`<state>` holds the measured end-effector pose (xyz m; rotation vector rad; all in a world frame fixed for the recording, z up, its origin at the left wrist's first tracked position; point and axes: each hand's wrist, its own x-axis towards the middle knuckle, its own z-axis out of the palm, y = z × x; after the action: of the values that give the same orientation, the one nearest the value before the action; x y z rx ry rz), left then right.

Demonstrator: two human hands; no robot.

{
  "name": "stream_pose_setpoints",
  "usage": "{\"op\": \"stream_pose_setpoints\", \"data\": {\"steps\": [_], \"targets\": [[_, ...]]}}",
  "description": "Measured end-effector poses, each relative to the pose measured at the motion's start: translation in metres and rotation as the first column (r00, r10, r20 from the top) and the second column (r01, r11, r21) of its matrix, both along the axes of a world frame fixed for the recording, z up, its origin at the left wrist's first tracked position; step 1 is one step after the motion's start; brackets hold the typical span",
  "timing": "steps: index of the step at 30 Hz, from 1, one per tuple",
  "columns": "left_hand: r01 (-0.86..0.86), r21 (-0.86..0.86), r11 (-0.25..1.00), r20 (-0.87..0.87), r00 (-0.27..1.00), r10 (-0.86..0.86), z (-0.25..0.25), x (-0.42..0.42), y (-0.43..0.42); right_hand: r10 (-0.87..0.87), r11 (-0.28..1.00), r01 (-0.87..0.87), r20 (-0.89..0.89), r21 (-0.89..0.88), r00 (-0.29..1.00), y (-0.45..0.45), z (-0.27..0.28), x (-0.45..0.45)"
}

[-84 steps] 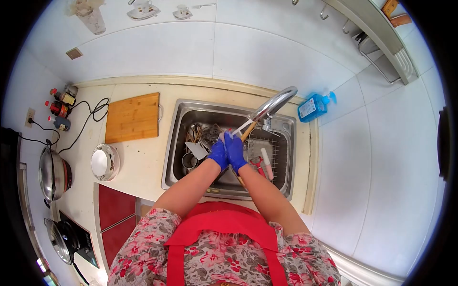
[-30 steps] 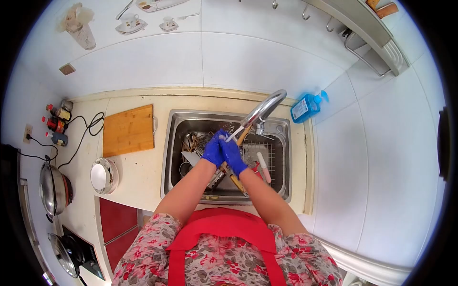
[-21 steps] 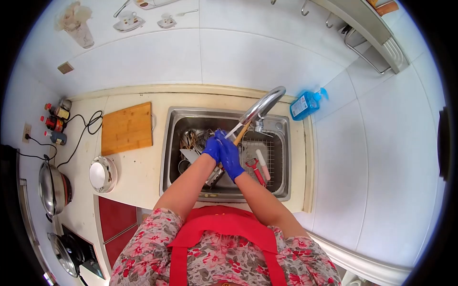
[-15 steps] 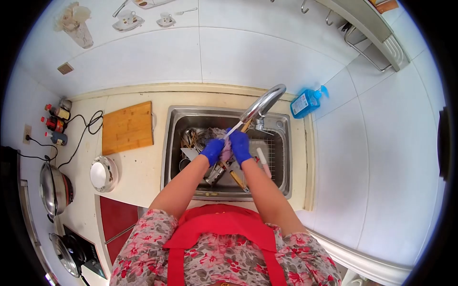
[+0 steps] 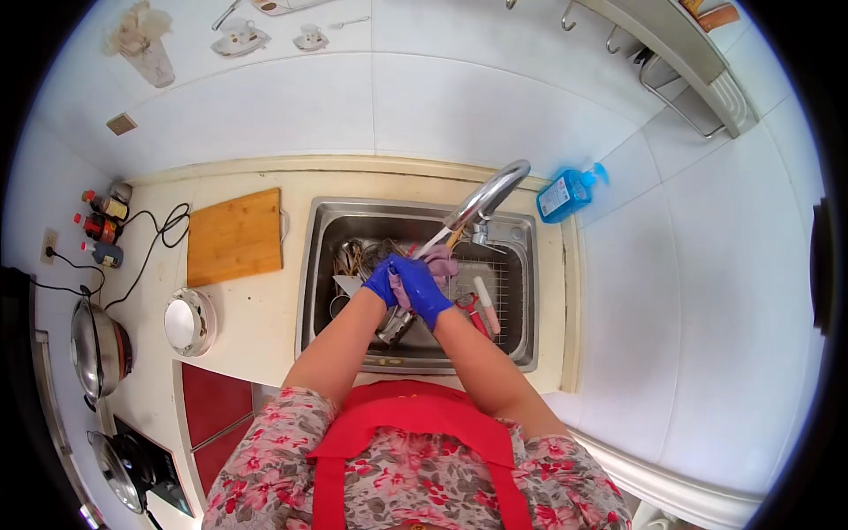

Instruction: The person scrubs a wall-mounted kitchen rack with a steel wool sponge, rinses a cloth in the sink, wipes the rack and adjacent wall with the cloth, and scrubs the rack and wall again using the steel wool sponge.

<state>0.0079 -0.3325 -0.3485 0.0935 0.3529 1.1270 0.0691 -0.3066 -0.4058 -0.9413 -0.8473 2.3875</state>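
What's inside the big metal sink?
In the sink, a wire rack, red tool, pale tool and part of a metal cup show. The left hand, right hand and pinkish cloth they hold hide whatever's directly beneath.

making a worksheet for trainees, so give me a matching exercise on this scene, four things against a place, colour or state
1 cloth
2 cutting board
3 soap bottle
4 faucet

A blue
B on the counter, left of the sink
C water running from it
D held by the left hand and right hand

Pairs: 1-D, 2-B, 3-A, 4-C
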Motion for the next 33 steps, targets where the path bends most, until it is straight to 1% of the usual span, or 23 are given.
{"op": "stream_pose_setpoints", "data": {"steps": [2, 4, 5, 7, 8, 9, 11, 14, 15, 16, 17, 18, 19, 21, 22, 23, 24, 25, 26, 28, 30, 31, 33], "targets": [[-0.086, -0.036, 0.996, 0.435, 0.896, 0.093, -0.063, -0.001, -0.005, -0.069, 0.875, -0.073, 0.272, 0.479, 0.960, -0.002, 0.036, 0.012], [-0.176, -0.135, 0.975, 0.303, 0.930, 0.210, -0.043, 0.009, -0.009, -0.263, 0.538, -0.257, 0.449, 0.803, 0.854, 0.004, 0.076, 0.025], [-0.281, -0.213, 0.936, 0.164, 0.934, 0.318, -0.028, 0.015, -0.007, -0.320, 0.417, -0.290, 0.438, 0.861, 0.840, 0.012, 0.068, 0.027], [-0.289, -0.244, 0.926, 0.146, 0.933, 0.330, -0.014, 0.022, -0.005, -0.459, 0.159, -0.354, 0.387, 0.921, 0.800, 0.027, 0.050, 0.031], [-0.299, -0.267, 0.916, 0.125, 0.932, 0.340, -0.008, 0.020, -0.002, -0.357, 0.508, -0.102, 0.317, 0.855, 0.878, 0.023, 0.040, 0.028], [-0.308, -0.290, 0.906, 0.105, 0.931, 0.350, -0.005, 0.018, 0.001, -0.293, 0.788, 0.118, 0.199, 0.605, 0.935, 0.016, 0.030, 0.025], [-0.431, -0.302, 0.850, -0.076, 0.900, 0.429, -0.044, -0.003, 0.009, -0.318, 0.770, 0.177, 0.127, 0.613, 0.940, -0.015, 0.002, 0.015], [-0.427, -0.171, 0.888, -0.177, 0.900, 0.399, -0.020, -0.007, 0.009, -0.196, 0.770, -0.028, 0.279, 0.637, 0.940, -0.030, 0.003, 0.015], [-0.427, -0.171, 0.888, -0.177, 0.900, 0.399, -0.030, -0.004, 0.014, -0.265, 0.640, -0.024, 0.250, 0.768, 0.931, -0.037, 0.025, 0.015], [-0.489, -0.161, 0.857, -0.384, 0.831, 0.402, -0.049, -0.002, 0.021, -0.327, 0.487, -0.025, 0.209, 0.873, 0.922, -0.041, 0.047, 0.016], [-0.545, -0.140, 0.826, -0.575, 0.724, 0.381, -0.061, 0.001, 0.023, -0.328, 0.490, -0.025, 0.211, 0.871, 0.921, -0.036, 0.065, 0.017], [-0.545, -0.140, 0.826, -0.575, 0.724, 0.381, -0.059, 0.005, 0.023, -0.237, 0.798, -0.017, 0.338, 0.603, 0.911, -0.017, 0.085, 0.017], [-0.460, -0.187, 0.868, -0.503, 0.804, 0.318, -0.047, 0.009, 0.018, -0.103, 0.973, 0.005, 0.414, 0.231, 0.904, -0.004, 0.091, 0.014], [-0.371, -0.221, 0.902, -0.424, 0.870, 0.253, -0.017, 0.023, 0.015, -0.190, 0.970, 0.138, 0.271, 0.199, 0.944, 0.010, 0.072, 0.009], [-0.487, -0.216, 0.846, -0.656, 0.714, 0.243, 0.014, 0.033, 0.013, -0.222, 0.973, 0.229, 0.151, -0.026, 0.963, 0.016, 0.070, 0.010], [-0.593, -0.180, 0.785, -0.837, 0.512, 0.195, 0.032, 0.038, 0.012, -0.170, 0.983, 0.167, -0.041, -0.080, 0.985, 0.031, 0.016, 0.006], [-0.538, -0.255, 0.803, -0.779, 0.607, 0.159, 0.005, 0.034, 0.017, -0.110, 0.988, 0.082, -0.226, -0.133, 0.968, 0.045, -0.038, 0.003], [-0.545, -0.256, 0.798, -0.780, 0.604, 0.163, 0.002, 0.033, 0.017, -0.102, 0.988, 0.073, -0.227, -0.134, 0.969, 0.042, -0.027, 0.000], [-0.484, 0.072, 0.872, -0.964, 0.191, 0.185, -0.001, 0.036, 0.016, -0.148, 0.976, 0.098, -0.262, -0.195, 0.954, 0.037, -0.016, 0.000], [-0.276, 0.334, 0.901, -0.930, -0.252, 0.268, 0.002, 0.036, 0.012, -0.239, 0.940, 0.137, -0.317, -0.311, 0.918, 0.024, 0.037, 0.003], [0.027, 0.244, 0.969, -0.695, -0.693, 0.194, 0.021, 0.027, 0.000, -0.339, 0.888, 0.171, -0.358, -0.426, 0.870, 0.012, 0.078, 0.008], [0.019, 0.243, 0.970, -0.698, -0.690, 0.188, 0.027, 0.020, -0.003, -0.333, 0.889, 0.167, -0.353, -0.426, 0.874, 0.008, 0.084, 0.013], [0.297, -0.016, 0.955, -0.691, -0.694, 0.204, 0.039, 0.003, 0.000, -0.284, 0.896, 0.146, -0.288, -0.420, 0.914, 0.004, 0.095, 0.024]]}}
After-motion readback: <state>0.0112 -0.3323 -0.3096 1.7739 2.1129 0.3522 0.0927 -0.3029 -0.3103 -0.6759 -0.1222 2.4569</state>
